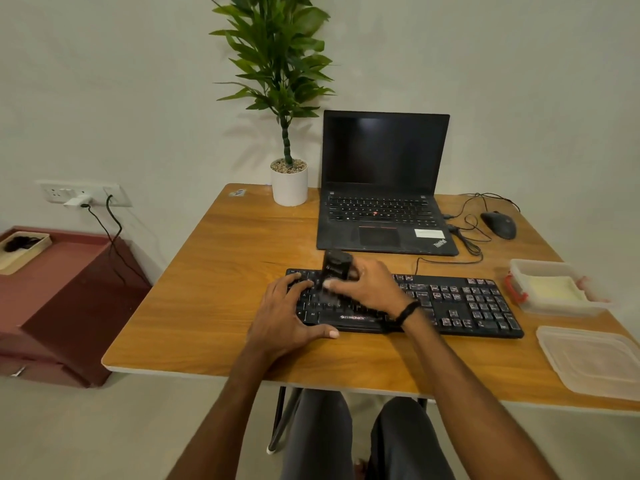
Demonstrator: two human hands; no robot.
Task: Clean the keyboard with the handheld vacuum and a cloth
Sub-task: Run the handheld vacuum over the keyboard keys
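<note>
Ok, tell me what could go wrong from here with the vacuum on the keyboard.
1. The right hand holds the handheld vacuum against the left keys of the keyboard; suction or pressure might loosen a keycap.
2. Only the left hand, resting flat on the left end, steadies the keyboard; it may slide toward the laptop.
3. The loose cable behind the keyboard could snag if the keyboard shifts.

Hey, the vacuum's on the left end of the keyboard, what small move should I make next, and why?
Probably slide the handheld vacuum a little to the right along the keys. Your right hand grips it over the left end of the keyboard, and most of the keys lie to its right. Your left hand rests on the left end and seems to steady it.
</note>
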